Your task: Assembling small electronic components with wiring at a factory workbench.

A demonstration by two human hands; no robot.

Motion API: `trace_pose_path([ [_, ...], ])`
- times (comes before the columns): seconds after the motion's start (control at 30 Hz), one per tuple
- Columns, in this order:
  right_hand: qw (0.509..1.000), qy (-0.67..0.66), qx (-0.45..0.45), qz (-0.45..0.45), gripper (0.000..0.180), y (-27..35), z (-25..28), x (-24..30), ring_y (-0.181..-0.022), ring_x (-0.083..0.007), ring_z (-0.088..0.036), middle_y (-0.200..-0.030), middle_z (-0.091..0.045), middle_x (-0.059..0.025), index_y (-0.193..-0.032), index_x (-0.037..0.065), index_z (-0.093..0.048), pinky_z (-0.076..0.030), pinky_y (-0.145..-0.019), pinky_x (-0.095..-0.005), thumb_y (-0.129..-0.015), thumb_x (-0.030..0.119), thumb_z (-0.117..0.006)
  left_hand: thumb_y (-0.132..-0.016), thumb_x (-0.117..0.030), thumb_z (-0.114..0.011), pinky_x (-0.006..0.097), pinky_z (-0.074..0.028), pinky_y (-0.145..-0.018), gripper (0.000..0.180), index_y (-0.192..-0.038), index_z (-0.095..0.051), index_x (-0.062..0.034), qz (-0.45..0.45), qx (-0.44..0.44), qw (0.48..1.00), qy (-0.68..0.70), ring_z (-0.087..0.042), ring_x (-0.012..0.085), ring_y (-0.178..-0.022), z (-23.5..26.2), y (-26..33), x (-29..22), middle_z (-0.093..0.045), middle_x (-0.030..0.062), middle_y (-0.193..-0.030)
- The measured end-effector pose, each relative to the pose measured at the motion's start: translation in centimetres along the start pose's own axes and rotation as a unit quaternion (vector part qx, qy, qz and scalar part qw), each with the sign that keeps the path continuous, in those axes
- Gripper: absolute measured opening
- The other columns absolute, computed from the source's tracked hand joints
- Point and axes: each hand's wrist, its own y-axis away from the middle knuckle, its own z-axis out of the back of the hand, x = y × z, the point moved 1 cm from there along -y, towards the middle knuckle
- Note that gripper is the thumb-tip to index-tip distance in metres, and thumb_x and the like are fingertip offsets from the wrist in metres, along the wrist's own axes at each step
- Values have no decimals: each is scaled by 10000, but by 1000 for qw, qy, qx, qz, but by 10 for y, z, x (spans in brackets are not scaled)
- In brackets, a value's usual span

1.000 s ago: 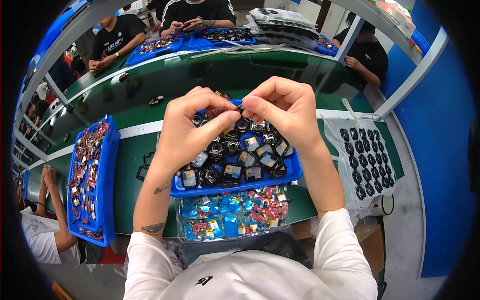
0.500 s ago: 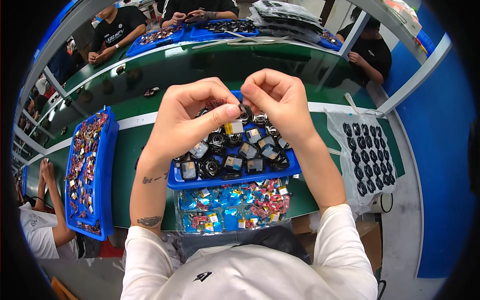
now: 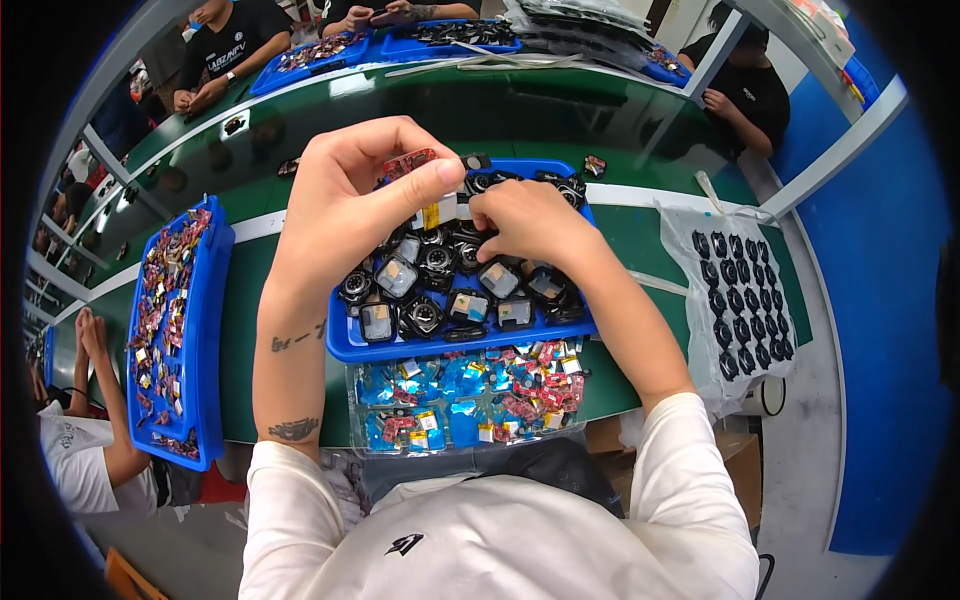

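My left hand is raised over the near left part of a blue tray. Thumb and fingers pinch a small red circuit board, from which a white and yellow battery hangs. Lower and to the right, my right hand reaches down into the tray, its bent fingertips and thumb apart around the edge of black smartwatch cases. Contact there is partly hidden by the hand. Several more watch cases lie loosely piled, some with square faces up, others round backs up.
Clear compartmented tray with red boards and blue film sits nearest me. At left stands a blue tray of circuit boards. Rows of black watch parts lie on white wrap at right. Co-workers sit across the green bench and at left.
My right hand has left the board and moved down among the watch cases. My left hand, still holding the board, has shifted slightly left and up.
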Motion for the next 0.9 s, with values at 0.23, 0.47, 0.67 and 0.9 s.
trace_pose_path([
  [0.23, 985, -35, 171, -4, 260, 11, 22, 9, -710, -241, -641, -725, -657, -64, -776, 69, -672, -471, -589, -356, -625, 249, -783, -836, -124, -699, 168, -411, -613, 146, -857, -660, 15, -21, -40, 999, 12, -527, 18, -699, 1, 1, 2, -617, -15, -761],
  [0.47, 943, -316, 96, 48, 240, 2, 25, -5, -645, -94, -571, -678, -599, -8, -934, 39, -644, -449, -584, -264, -716, 77, -738, -826, -132, -705, 158, -367, -548, 138, -838, -663, 0, 6, -49, 999, 11, -489, -4, -629, 6, 3, 3, -598, -40, -709],
  [0.67, 871, -480, -95, -35, 264, 6, 51, 16, -612, -49, -565, -703, -609, -4, -1043, 3, -664, -459, -541, -199, -785, 61, -672, -791, -147, -700, 179, -338, -489, 179, -758, -664, 25, 110, -72, 987, -92, -447, 9, -561, -3, 3, 8, -552, -40, -616],
  [0.9, 842, -514, -164, -17, 243, 16, 60, 35, -655, -71, -618, -752, -665, -62, -1026, -41, -661, -487, -589, -206, -795, 33, -643, -792, -134, -698, 174, -353, -536, 174, -763, -663, 34, 115, -67, 972, -196, -476, 9, -615, -9, 1, 11, -577, -28, -644],
])
